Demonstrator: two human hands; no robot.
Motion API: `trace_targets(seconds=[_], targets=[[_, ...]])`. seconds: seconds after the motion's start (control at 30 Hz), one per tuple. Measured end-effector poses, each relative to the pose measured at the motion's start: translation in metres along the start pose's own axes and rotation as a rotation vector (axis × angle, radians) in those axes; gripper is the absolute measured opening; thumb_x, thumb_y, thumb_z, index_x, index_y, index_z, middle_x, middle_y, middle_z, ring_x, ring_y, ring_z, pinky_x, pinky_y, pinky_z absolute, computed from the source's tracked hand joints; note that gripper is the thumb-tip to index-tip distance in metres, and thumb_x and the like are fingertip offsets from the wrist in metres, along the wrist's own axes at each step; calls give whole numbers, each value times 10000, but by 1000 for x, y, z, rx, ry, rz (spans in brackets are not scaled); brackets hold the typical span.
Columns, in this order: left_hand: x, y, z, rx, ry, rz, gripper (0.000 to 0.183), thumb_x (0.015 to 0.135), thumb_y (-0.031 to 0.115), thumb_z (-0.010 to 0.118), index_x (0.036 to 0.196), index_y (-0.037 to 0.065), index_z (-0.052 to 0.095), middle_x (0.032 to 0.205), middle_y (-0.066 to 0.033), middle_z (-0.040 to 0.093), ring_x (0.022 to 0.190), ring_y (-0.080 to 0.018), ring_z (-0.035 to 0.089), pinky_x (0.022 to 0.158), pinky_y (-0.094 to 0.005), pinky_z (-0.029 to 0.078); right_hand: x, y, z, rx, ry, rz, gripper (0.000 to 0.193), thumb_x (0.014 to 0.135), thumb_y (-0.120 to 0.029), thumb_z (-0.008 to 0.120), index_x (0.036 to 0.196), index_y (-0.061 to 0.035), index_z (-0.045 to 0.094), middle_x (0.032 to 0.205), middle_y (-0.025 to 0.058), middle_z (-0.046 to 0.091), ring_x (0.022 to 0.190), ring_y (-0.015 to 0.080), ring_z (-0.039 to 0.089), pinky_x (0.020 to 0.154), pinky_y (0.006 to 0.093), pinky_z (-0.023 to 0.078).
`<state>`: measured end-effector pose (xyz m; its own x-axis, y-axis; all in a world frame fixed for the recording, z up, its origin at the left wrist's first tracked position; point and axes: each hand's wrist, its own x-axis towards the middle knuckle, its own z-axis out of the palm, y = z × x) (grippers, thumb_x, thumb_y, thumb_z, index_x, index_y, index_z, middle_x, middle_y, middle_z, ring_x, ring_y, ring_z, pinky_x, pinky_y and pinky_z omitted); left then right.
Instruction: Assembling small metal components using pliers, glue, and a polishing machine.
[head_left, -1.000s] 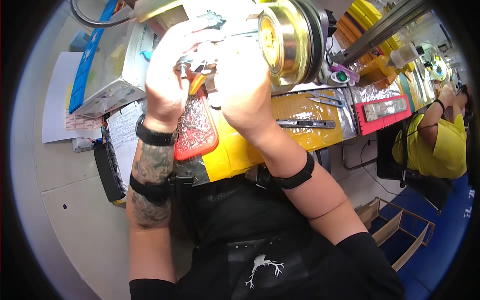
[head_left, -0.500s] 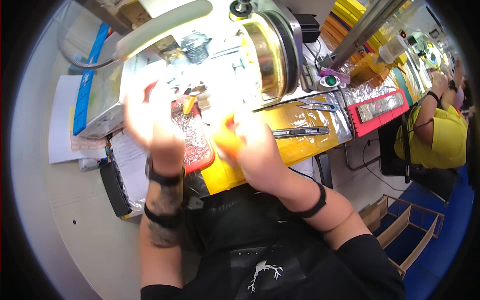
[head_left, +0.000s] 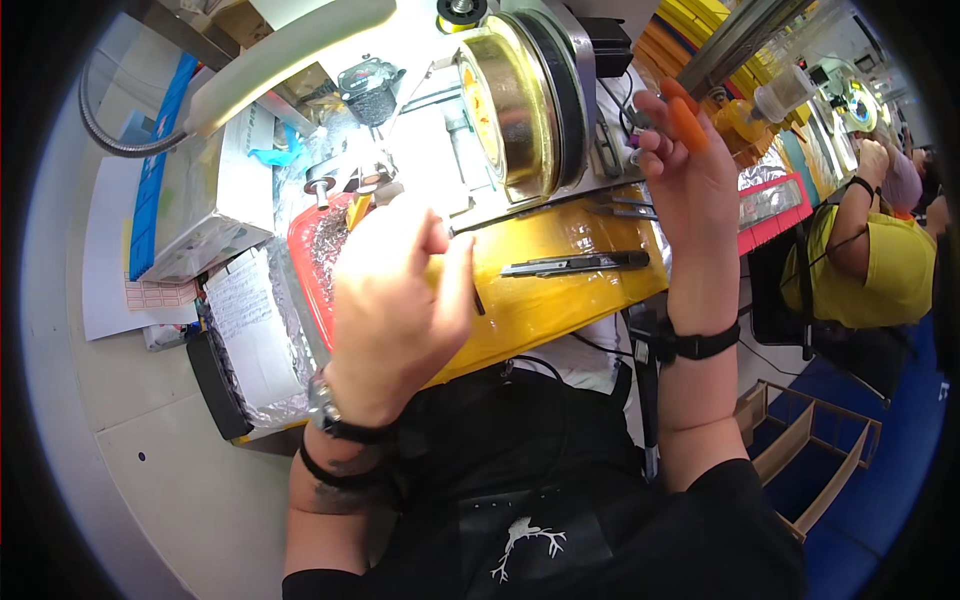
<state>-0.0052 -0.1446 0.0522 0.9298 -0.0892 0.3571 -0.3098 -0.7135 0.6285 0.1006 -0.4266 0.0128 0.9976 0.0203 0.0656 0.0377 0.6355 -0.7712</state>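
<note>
My left hand [head_left: 395, 300] is over the yellow work mat [head_left: 550, 310], beside the red tray lined with crumpled foil [head_left: 312, 255]. Its fingers are curled and the thumb is bent close to them; whatever they grip is hidden. A thin dark stick [head_left: 479, 300] shows just past the thumb. Raised at the right, my right hand [head_left: 685, 165] has orange finger covers [head_left: 687, 125] on two digits pressed close together, the other fingers curled. What it may pinch cannot be made out. A black utility knife [head_left: 575, 264] lies on the mat between the hands.
Behind the mat stands a machine with a large gold-rimmed round drum [head_left: 515, 110]. A long lamp [head_left: 290, 60] arches over the left side, above a white box [head_left: 205, 195]. Papers [head_left: 250, 325] lie at the left. A person in a yellow top [head_left: 890, 265] sits at the far right.
My right hand has moved from the middle out to the right and up. My left hand has come down and nearer, in front of the red tray.
</note>
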Motion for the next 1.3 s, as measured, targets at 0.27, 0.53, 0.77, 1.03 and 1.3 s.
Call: trace_targets(seconds=[0.27,0.53,0.77,1.03,1.3], targets=[[-3,-52,-61,144,212,51,48,1006,-15,647,1052,-14,636,862,-5,611,786,-44,550,722,-207,463,9,16,14,17,-51,-96,213,1079,-127,593,1269,-30,606,1171,198,711,674,118,588,595,216,437],[16,-101,-69,7,282,12,45,1005,15,672,1020,-12,639,778,26,585,690,-26,491,630,-199,406,2,31,40,77,49,-69,246,1087,-141,577,1322,-69,577,1206,196,702,693,114,575,616,234,439],[7,-108,-58,157,119,106,96,855,-56,733,896,-7,662,817,-148,684,702,-298,672,642,-341,529,6,30,26,114,-47,-58,201,1101,-149,548,1281,-63,577,1218,199,687,656,100,535,603,230,419],[9,-112,-57,223,41,289,128,820,-49,764,911,-16,680,870,-182,704,806,-368,697,730,-419,563,12,31,45,0,-6,-133,107,1085,-82,552,1187,-51,551,1161,202,700,630,94,487,601,220,396],[15,-106,-61,182,-15,216,94,853,-27,748,896,-16,666,815,-150,674,719,-319,652,669,-376,519,3,23,25,2,-36,-77,208,1059,-92,574,1259,-38,553,1268,246,670,666,108,500,625,238,408]])
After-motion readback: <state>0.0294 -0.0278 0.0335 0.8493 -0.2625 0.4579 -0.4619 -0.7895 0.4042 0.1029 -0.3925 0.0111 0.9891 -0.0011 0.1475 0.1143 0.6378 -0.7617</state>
